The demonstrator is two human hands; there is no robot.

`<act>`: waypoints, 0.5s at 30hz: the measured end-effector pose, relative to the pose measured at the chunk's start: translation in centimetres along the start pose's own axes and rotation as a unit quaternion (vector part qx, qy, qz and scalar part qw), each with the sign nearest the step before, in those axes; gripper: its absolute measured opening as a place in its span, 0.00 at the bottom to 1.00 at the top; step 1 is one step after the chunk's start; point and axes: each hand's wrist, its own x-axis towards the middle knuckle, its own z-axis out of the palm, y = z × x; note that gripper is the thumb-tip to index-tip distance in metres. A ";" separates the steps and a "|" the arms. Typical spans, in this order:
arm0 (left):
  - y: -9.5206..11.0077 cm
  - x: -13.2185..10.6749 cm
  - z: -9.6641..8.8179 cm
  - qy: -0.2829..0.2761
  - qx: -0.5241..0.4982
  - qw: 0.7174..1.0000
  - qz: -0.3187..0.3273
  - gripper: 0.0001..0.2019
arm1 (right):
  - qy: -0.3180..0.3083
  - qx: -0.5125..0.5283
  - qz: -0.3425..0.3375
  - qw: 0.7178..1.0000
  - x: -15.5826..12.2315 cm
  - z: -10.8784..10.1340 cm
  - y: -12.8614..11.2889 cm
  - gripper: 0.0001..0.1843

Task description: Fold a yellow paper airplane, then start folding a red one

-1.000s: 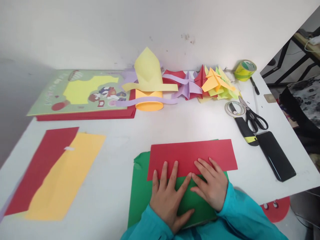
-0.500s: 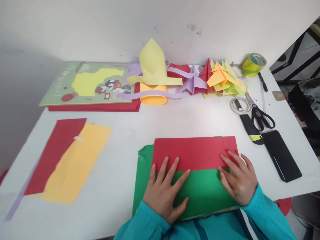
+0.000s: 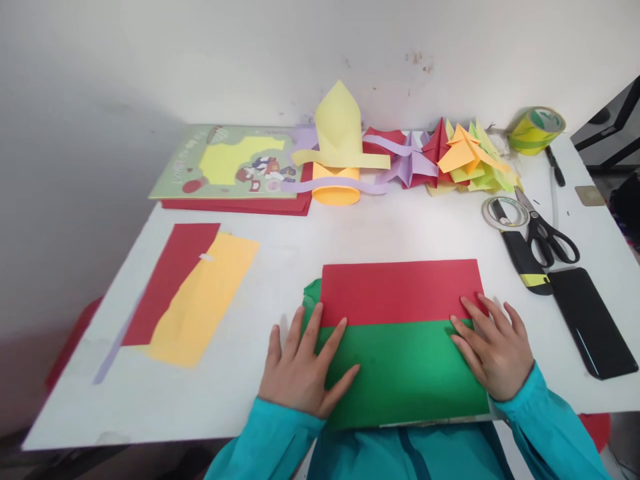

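Note:
A red sheet of paper (image 3: 400, 292) lies across the top of a green sheet of paper (image 3: 400, 373) in front of me. A crumpled green corner pokes out at their upper left. My left hand (image 3: 303, 363), fingers spread, rests over the left edge of both sheets. At the right edge, my right hand (image 3: 495, 347) lies with its fingers extended on the red and green paper where they meet. Neither hand grasps anything.
Left of the sheets are red paper (image 3: 173, 280) and orange paper (image 3: 210, 300). Behind stand a yellow paper crown (image 3: 339, 123) and several folded paper pieces (image 3: 463, 150). At right lie scissors (image 3: 547, 237), a utility knife (image 3: 525, 260), tape (image 3: 530, 130) and a black phone (image 3: 593, 320).
My left hand has slid left, off the middle of the sheets to their left edge. My right hand stays near the right edge. The camera view has shifted left.

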 end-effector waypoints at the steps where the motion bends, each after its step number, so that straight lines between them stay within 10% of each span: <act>1: 0.1 0.3 0.1 0.003 0.001 1.000 -0.007 0.30 | -0.009 -0.018 0.002 1.000 0.3 0.1 0.1 0.11; 15: 8.8 3.7 3.4 0.113 -0.011 0.993 0.040 0.25 | -0.017 0.012 0.047 0.999 5.0 2.4 -7.5 0.15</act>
